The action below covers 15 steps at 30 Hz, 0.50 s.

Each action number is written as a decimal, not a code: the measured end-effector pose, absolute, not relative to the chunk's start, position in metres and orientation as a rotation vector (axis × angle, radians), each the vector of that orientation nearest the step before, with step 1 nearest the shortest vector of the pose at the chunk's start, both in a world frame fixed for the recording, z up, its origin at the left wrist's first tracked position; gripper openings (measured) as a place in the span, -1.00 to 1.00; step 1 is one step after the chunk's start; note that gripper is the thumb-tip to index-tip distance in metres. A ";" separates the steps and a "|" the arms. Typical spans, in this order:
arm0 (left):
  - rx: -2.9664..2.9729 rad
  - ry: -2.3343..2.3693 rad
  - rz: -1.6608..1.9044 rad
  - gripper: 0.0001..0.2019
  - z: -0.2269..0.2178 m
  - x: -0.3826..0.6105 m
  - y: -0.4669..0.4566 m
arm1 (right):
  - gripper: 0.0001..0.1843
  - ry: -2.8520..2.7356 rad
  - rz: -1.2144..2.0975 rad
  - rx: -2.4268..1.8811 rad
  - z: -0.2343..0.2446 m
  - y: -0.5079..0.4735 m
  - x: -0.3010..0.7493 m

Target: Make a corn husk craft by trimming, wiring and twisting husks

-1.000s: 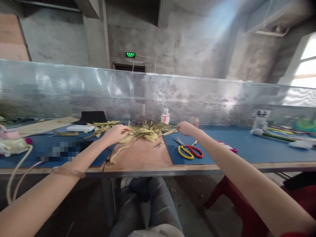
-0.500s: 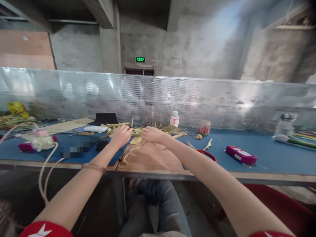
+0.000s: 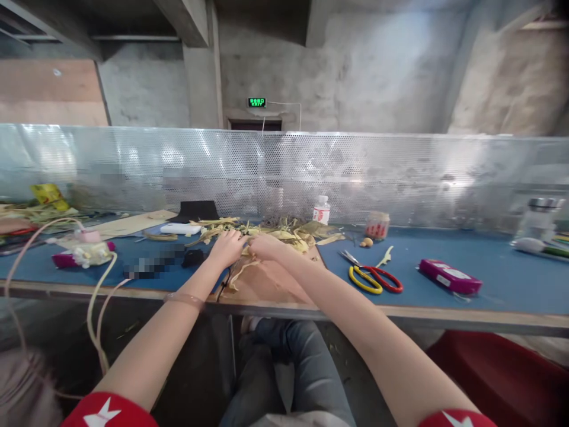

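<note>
My left hand (image 3: 228,246) and my right hand (image 3: 265,246) meet above a brown board (image 3: 275,281), their fingertips close together. Both are closed, fingers bent inward, and a small dark bit shows between them; what they pinch is too small to make out. Pale yellow dried leaf strips (image 3: 300,240) lie in a loose heap just behind and beside the hands. One thin curled strip (image 3: 240,273) trails on the board below the fingers. Yellow-and-red-handled scissors (image 3: 367,279) lie spread on the blue tabletop, right of my right forearm.
At the back stand a white bottle (image 3: 321,210) and a jar (image 3: 377,226), before a perforated metal screen (image 3: 213,172). A purple box (image 3: 450,276) lies right. To the left are a white case (image 3: 181,229), a cable (image 3: 95,302) and another purple pack (image 3: 66,259).
My right hand has moved left, close to my left hand. The scissors, mostly hidden by my right forearm before, now show fully. The whole view has shifted slightly.
</note>
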<state>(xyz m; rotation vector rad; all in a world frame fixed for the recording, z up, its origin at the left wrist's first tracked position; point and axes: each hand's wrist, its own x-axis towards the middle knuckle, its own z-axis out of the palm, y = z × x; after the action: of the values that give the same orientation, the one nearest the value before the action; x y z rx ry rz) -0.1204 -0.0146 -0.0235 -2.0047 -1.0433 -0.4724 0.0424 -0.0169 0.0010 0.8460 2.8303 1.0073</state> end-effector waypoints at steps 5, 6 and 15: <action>-2.024 -1.098 -0.504 -0.68 -0.025 -0.123 -0.014 | -0.75 2.835 1.046 0.727 -0.003 -0.024 0.036; -2.027 -1.112 -0.515 -0.68 -0.025 -0.124 -0.014 | -0.75 2.828 1.051 0.717 -0.003 -0.024 0.037; -2.025 -1.216 -0.580 -0.68 -0.030 -0.124 -0.011 | -0.76 2.756 1.045 0.663 -0.006 -0.019 0.043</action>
<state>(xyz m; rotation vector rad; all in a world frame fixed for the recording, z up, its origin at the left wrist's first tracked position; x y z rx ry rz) -0.1243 -0.0106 -0.0304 -2.0251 -1.2165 -0.5804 0.0429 -0.0192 -0.0061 0.6627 2.7561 1.0447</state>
